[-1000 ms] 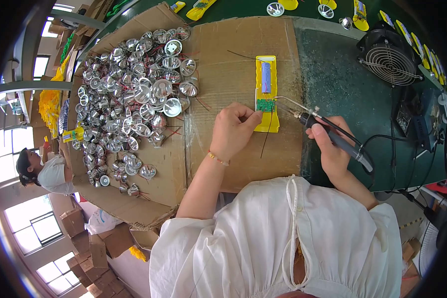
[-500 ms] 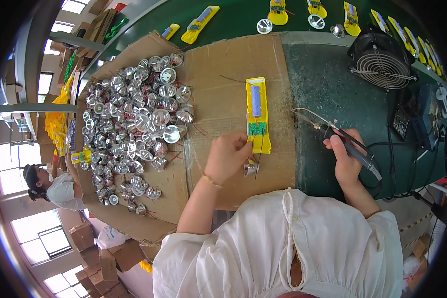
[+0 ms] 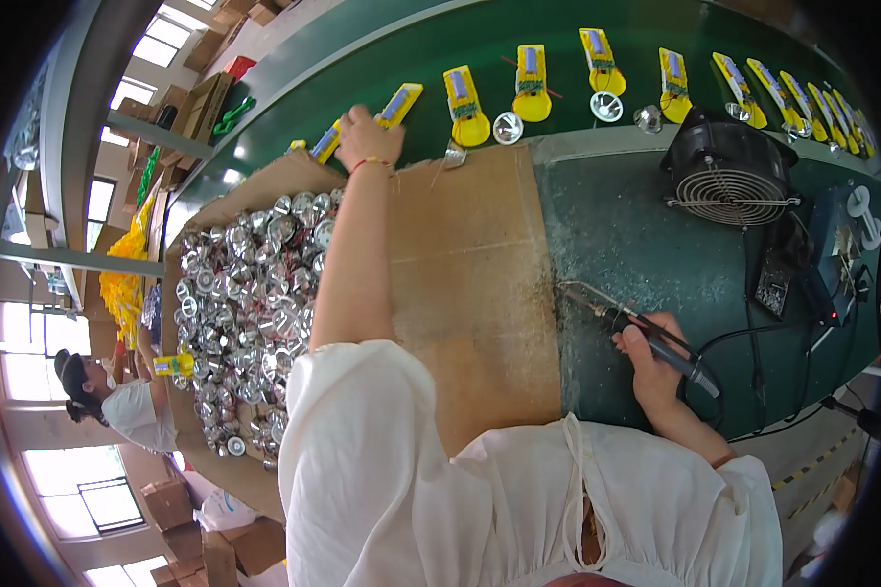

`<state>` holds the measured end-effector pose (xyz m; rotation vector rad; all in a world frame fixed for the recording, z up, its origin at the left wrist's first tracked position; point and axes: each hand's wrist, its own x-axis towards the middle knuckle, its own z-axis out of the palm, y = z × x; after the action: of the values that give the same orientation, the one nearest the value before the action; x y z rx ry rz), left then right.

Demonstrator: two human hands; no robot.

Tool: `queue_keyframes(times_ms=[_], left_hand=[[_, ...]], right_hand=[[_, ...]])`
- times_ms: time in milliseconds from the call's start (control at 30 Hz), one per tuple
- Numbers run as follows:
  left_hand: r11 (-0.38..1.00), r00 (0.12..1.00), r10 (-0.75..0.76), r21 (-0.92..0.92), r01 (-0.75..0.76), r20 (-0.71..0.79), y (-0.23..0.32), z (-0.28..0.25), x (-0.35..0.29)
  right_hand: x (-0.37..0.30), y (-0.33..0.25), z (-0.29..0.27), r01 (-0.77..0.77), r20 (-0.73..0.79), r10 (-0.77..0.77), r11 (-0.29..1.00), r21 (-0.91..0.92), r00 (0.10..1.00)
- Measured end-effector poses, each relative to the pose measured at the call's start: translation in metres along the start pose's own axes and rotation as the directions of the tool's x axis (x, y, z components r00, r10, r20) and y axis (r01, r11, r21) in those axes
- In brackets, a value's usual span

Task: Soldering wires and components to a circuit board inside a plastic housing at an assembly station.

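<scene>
At the far left of the bench, my left hand (image 3: 370,142) is closed over the near end of a yellow flashlight shell (image 3: 399,104) with a purple battery. The hand hides that end. Another yellow flashlight shell (image 3: 326,144) lies just left of my fingers. My right hand (image 3: 656,357) holds a soldering iron (image 3: 671,358) by its dark handle, its tip pointing left above the cardboard's right edge. A thin bent metal tube runs beside the tip. A shell with a green circuit board (image 3: 464,106) lies to the right of my left hand, a small silver reflector (image 3: 455,155) near it.
A cardboard box (image 3: 250,186) full of shiny reflectors (image 3: 255,293) stands left of the cardboard sheet (image 3: 470,293). Several yellow shells line the far green surface. A black fan (image 3: 729,171) and a soldering station (image 3: 820,293) with cables stand right. Another person (image 3: 132,406) is at far left.
The shell and reflector from the cardboard now lie on the far surface. My left hand has moved away and left to another shell. My right hand still holds the soldering iron, slightly further left.
</scene>
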<state>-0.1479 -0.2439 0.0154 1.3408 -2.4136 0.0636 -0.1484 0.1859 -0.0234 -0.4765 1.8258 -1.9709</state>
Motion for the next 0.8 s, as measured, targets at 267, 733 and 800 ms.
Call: queue_keyframes(times_ms=[267, 733, 800], left_hand=[[0.965, 0.908, 0.178, 0.114, -0.237, 0.379, 0.0, -0.073, -0.069], [0.956, 0.964, 0.263, 0.121, -0.266, 0.043, -0.051, -0.14, -0.248], [0.866, 0.899, 0.429, 0.246, -0.436, 0.085, -0.066, -0.134, -0.249]], right_hand=[[0.001, 0.002, -0.001, 0.056, 0.038, -0.056, 0.998, -0.004, 0.998], [-0.002, -0.007, -0.001, 0.065, 0.038, -0.067, 0.997, 0.051, 0.997], [-0.01, -0.01, 0.0, 0.074, 0.04, -0.075, 0.997, 0.039, 0.996]])
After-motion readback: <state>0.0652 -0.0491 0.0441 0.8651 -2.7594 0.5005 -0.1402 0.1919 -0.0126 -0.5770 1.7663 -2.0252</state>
